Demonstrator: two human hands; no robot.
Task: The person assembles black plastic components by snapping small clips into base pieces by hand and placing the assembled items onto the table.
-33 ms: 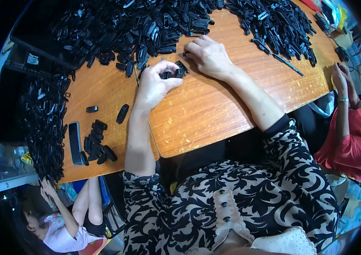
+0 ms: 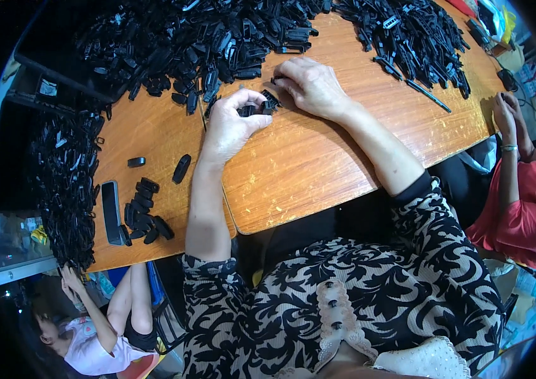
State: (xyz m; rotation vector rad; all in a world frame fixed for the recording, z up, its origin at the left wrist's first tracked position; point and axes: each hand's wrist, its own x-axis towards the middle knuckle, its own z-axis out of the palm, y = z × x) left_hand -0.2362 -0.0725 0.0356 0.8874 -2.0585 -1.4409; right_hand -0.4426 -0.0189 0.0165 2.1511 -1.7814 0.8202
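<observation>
Over the bench, our left hand grips small black parts between thumb and fingers, perhaps to steady them near the heaped pieces, while our right hand curls close by, whether holding anything we cannot tell.

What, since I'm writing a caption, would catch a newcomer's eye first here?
Probably the heap of small black plastic-looking parts, sprawled across the far left of the brown wooden table. Nearer, the left hand holds small black blocky pieces. A person in a red top is at the right edge.
</observation>
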